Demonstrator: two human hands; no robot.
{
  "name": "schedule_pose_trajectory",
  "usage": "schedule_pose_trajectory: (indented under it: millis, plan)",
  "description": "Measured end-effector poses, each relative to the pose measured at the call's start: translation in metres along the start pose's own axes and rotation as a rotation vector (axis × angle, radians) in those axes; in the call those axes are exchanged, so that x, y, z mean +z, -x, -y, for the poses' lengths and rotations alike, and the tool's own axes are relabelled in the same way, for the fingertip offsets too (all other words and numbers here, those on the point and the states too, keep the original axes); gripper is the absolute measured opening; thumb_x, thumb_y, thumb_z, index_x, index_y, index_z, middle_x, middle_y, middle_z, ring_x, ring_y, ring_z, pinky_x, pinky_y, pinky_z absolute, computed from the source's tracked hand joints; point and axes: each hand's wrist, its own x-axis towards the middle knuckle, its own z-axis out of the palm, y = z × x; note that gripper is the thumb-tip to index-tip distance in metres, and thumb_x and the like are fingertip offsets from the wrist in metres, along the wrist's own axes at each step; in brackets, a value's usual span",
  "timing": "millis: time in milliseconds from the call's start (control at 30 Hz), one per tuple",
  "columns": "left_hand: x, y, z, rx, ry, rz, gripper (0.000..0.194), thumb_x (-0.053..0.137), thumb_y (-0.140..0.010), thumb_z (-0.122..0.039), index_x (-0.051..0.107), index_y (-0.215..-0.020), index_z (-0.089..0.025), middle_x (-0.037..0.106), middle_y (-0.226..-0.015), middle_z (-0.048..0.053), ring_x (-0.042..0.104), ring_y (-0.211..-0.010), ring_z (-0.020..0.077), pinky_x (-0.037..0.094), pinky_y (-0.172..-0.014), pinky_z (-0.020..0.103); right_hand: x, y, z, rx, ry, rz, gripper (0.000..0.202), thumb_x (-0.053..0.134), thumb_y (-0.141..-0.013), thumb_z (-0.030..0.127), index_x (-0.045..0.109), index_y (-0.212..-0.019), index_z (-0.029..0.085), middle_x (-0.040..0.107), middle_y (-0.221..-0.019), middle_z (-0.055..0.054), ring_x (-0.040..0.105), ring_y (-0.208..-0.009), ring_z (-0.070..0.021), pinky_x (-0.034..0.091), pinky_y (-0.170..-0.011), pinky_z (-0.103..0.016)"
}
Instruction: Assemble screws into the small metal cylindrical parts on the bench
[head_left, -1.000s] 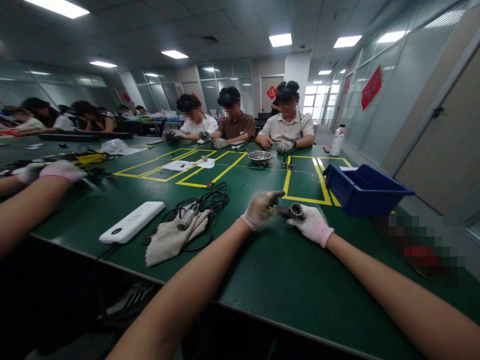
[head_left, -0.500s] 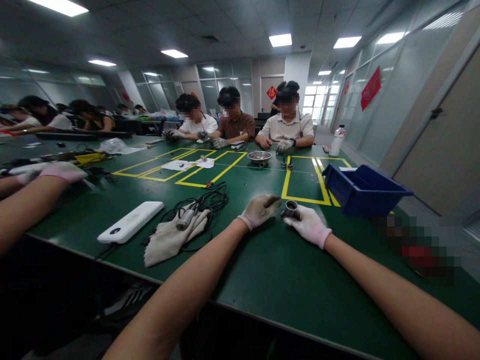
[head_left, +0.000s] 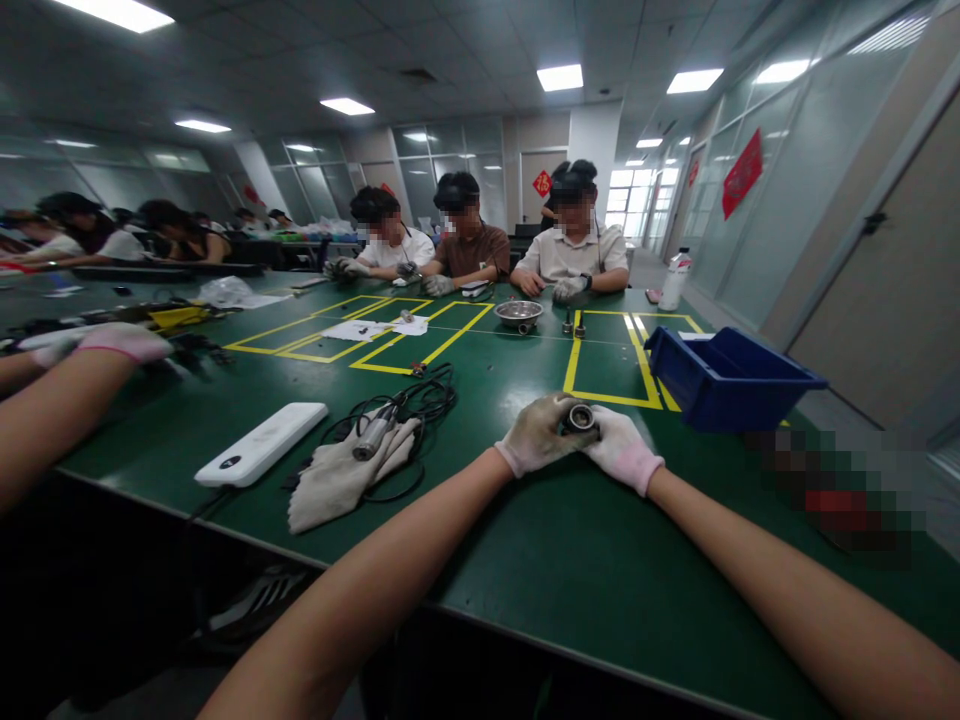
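Note:
Both my hands wear whitish work gloves, soiled at the fingers. Between them is a hollow, dark metal ring-shaped part [head_left: 580,420], its round opening facing me. My left hand [head_left: 534,436] has its fingers closed around the part's left side. On the opposite side, my right hand [head_left: 621,446] grips it, fingers partly hidden behind it. To the left lies a grey cloth glove [head_left: 330,485] with a metal cylindrical tool [head_left: 375,435] on top and a black cable [head_left: 431,400] coiled around it.
A blue bin [head_left: 739,385] stands at the right. A white power bank [head_left: 262,443] lies left of the glove. Further off are a metal bowl [head_left: 518,314], small metal parts [head_left: 580,328] and a white bottle [head_left: 676,280]. Co-workers sit across; another person's gloved hand [head_left: 124,340] is at left.
My left hand has moved right and closed on the metal part, which my right hand was holding alone. The part has tilted so its opening faces me more.

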Motion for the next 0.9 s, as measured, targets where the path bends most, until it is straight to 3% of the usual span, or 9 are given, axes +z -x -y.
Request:
schedule_pose_trajectory:
  millis: [300, 500, 700, 900]
  plan:
    - [0.004, 0.002, -0.001, 0.006, 0.066, -0.117, 0.041, 0.067, -0.075, -0.039, 0.057, -0.109, -0.018, 0.061, -0.106, 0.008, 0.057, -0.098, 0.0199, 0.047, -0.087, 0.033, 0.005, 0.0, -0.008, -0.031, 0.041, -0.028, 0.018, 0.059, -0.076, 0.022, 0.064, -0.092, 0.016, 0.063, -0.098, -0.008, 0.06, -0.09, -0.0199, 0.046, -0.082, -0.03]
    - [0.007, 0.0, -0.001, -0.046, 0.152, -0.057, 0.043, 0.068, -0.074, -0.038, 0.057, -0.11, -0.018, 0.061, -0.108, 0.008, 0.058, -0.099, 0.0201, 0.047, -0.088, 0.033, 0.003, 0.001, -0.006, -0.007, 0.064, -0.09, 0.016, 0.055, -0.075, 0.015, 0.065, -0.087, 0.018, 0.063, -0.097, -0.006, 0.06, -0.088, -0.0178, 0.046, -0.081, -0.027]
    - [0.011, 0.001, 0.0, -0.155, 0.338, 0.056, 0.047, 0.062, -0.08, -0.035, 0.052, -0.123, -0.02, 0.063, -0.113, 0.006, 0.061, -0.101, 0.0166, 0.047, -0.09, 0.029, 0.002, 0.002, -0.007, 0.053, 0.161, -0.135, 0.014, 0.054, -0.074, 0.017, 0.066, -0.082, 0.018, 0.061, -0.092, -0.006, 0.058, -0.083, -0.0168, 0.045, -0.077, -0.026]
    - [0.018, 0.001, 0.003, -0.187, 0.267, 0.001, 0.053, 0.063, -0.079, -0.033, 0.048, -0.128, -0.02, 0.061, -0.119, 0.006, 0.06, -0.105, 0.017, 0.046, -0.093, 0.029, 0.003, 0.001, -0.006, 0.198, 0.305, -0.183, 0.017, 0.055, -0.072, 0.016, 0.062, -0.087, 0.019, 0.06, -0.089, -0.006, 0.057, -0.081, -0.0179, 0.045, -0.075, -0.029]
